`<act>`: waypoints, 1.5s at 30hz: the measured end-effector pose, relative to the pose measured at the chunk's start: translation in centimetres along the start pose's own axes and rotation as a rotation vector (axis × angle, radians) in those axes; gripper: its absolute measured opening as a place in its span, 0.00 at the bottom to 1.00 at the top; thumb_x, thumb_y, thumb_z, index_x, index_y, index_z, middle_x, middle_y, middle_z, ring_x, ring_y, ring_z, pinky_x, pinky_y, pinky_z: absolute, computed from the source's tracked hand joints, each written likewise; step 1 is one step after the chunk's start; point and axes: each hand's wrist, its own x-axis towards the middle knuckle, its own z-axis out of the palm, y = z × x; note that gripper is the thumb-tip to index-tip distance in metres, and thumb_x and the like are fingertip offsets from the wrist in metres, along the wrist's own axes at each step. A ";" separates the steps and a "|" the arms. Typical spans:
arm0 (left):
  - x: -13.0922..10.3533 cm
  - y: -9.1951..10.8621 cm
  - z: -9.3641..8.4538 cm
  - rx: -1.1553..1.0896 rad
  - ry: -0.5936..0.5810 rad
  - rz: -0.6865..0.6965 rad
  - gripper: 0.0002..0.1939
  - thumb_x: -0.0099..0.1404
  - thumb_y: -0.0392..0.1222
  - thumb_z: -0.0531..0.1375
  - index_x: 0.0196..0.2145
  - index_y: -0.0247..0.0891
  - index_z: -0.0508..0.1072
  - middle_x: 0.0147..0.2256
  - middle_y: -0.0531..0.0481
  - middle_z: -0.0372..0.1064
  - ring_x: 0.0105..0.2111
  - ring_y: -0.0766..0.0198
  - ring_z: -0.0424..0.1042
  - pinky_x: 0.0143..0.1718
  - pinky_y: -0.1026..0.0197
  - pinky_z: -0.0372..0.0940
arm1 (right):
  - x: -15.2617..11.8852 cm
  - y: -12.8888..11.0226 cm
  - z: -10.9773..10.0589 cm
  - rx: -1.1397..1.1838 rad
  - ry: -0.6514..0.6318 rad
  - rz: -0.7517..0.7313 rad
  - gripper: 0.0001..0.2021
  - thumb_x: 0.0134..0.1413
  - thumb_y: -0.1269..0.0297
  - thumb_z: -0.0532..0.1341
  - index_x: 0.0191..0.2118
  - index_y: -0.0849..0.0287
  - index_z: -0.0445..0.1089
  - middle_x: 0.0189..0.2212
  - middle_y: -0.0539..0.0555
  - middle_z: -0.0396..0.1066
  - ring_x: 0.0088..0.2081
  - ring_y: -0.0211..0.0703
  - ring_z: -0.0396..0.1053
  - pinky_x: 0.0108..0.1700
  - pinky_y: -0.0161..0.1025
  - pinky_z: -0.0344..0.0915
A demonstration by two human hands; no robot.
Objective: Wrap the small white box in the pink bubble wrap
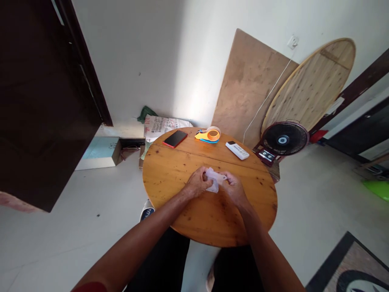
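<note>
Translucent, pale plastic piece (216, 175) pinched between two bare hands above the near middle of a round wooden table (164, 174).

The left hand (197, 183) has its thumb and fingers closed on the piece's left side, while the right hand (234, 188) grips the right end of its upper strip; a wider part hangs below, and whether it touches the wood cannot be told. Beyond the hands, along the far side, lie a dark-screened phone with a red edge (175, 139), an orange tape dispenser (204, 136) with blue at its base, and a white remote (238, 151), each well apart from the piece.
</note>
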 end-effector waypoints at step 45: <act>-2.1 3.1 -1.2 0.158 -0.296 -0.091 0.18 0.59 0.52 0.56 0.32 0.33 0.75 0.23 0.50 0.70 0.22 0.65 0.67 0.22 0.67 0.57 | -4.1 -1.3 -0.5 0.141 -0.137 0.205 0.14 0.55 0.55 0.58 0.36 0.61 0.72 0.27 0.50 0.71 0.26 0.36 0.65 0.30 0.34 0.62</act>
